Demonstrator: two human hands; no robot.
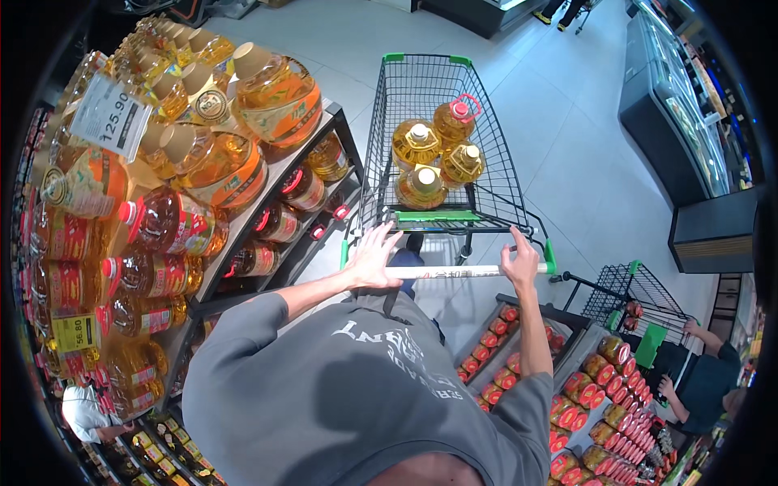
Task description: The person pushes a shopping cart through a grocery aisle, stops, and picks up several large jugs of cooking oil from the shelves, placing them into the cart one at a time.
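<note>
A wire shopping cart with green plastic corners stands before me, its white handlebar across my waist. Several large bottles of yellow cooking oil stand upright in its basket, one with a red cap and handle. My left hand rests at the left end of the handlebar, palm down with fingers spread. At the bar's right end, my right hand touches it, thumb and index finger raised and apart; its other fingers are curled, and whether they grip the bar is unclear.
Shelves of large oil bottles with price cards rise close on my left. Stacked red-lidded jars stand at the lower right. Beyond them a person holds another cart. A freezer case lines the right; another person's legs show far ahead.
</note>
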